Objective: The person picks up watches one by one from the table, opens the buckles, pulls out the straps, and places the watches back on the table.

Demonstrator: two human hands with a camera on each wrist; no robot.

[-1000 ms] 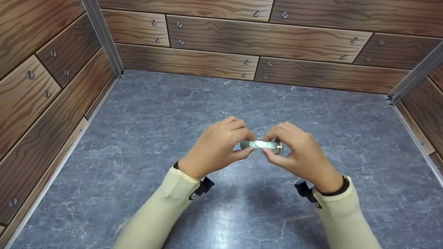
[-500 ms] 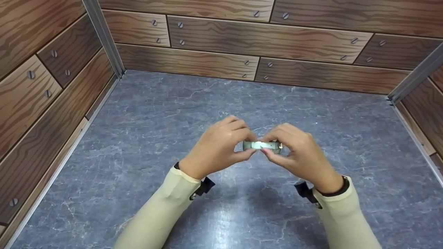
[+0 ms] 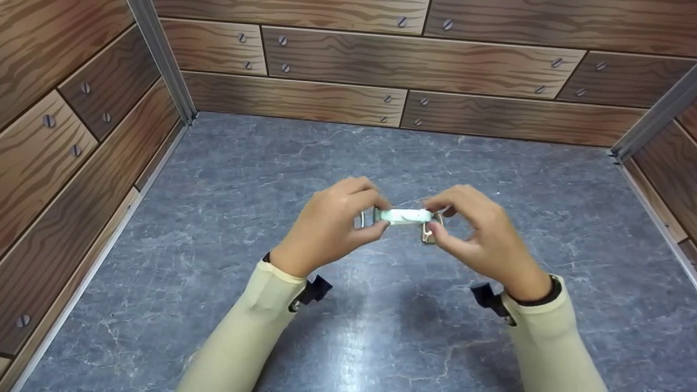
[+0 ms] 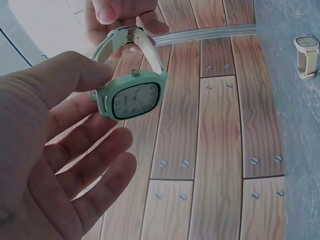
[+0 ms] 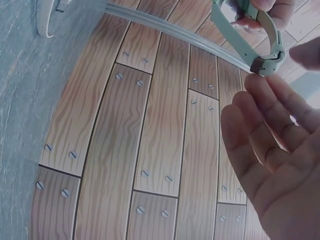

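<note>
Stretching sideways, mint watch [image 3: 405, 216] (buckle [image 5: 272, 61] rightward)

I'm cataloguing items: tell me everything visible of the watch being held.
The watch has a rounded-square mint-green case, pale numbered dial with a dark border, and metallic crown. Its leather-like green strap, paler inside, forms a loop, with a metallic buckle opposite the case. It is above the table, in the grip of the left hand near the case; the right hand touches the buckle end.
</note>
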